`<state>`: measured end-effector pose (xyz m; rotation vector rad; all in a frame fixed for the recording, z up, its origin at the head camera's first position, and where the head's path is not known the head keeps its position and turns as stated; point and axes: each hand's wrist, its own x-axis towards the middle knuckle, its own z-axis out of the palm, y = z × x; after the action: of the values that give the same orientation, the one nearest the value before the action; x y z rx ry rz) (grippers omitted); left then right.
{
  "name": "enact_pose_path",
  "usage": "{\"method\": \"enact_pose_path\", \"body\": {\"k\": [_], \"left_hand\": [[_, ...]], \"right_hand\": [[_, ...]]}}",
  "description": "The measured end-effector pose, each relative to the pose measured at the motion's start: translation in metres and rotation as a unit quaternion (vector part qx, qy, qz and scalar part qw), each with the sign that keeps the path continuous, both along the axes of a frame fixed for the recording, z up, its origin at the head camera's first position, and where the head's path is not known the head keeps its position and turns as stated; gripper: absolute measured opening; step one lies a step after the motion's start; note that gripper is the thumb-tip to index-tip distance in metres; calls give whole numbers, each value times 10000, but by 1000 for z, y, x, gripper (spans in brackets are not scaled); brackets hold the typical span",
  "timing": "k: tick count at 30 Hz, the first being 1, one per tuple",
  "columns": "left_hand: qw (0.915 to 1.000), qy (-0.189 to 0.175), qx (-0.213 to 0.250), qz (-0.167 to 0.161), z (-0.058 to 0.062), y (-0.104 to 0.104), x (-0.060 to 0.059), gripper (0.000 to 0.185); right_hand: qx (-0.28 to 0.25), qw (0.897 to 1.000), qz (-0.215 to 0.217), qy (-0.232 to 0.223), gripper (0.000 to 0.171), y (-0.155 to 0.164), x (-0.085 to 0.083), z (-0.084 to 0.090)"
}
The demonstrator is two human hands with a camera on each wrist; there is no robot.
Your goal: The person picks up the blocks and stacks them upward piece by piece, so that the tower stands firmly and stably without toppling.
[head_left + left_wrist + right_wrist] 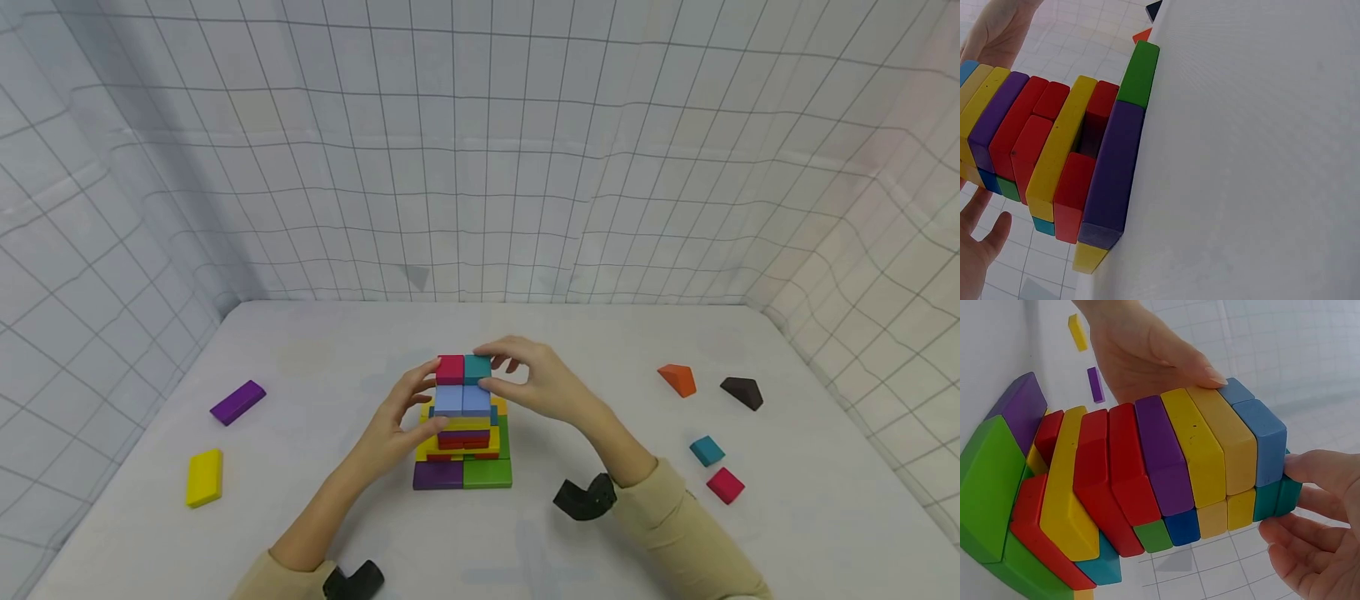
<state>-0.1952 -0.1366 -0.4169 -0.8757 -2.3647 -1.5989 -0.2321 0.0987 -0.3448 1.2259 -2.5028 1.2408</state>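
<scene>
A tower of coloured wooden blocks [463,425] stands in the middle of the white table [525,542]. The right hand [536,379] pinches the teal block [477,367] on the top layer, beside a crimson block [450,368], apparently to square it up. The left hand [397,425] rests straight fingers against the tower's side, likely steadying it, gripping nothing. Loose pieces lie around: a purple plank [237,402], a yellow plank [204,477], an orange wedge [677,379]. No writing or labels are visible.
</scene>
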Motion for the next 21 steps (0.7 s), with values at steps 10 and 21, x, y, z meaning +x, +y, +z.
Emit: {"method": "enact_pose_path", "body": {"k": [10, 21], "left_hand": [[10000, -37, -17, -57, 1, 1, 0, 73], [10000, 19, 19, -3, 3, 2, 1, 71]], "right_hand": [[-5, 10000, 24, -14, 37, 0, 1, 0], [-53, 9999, -148, 40, 43, 12, 0, 1]]}}
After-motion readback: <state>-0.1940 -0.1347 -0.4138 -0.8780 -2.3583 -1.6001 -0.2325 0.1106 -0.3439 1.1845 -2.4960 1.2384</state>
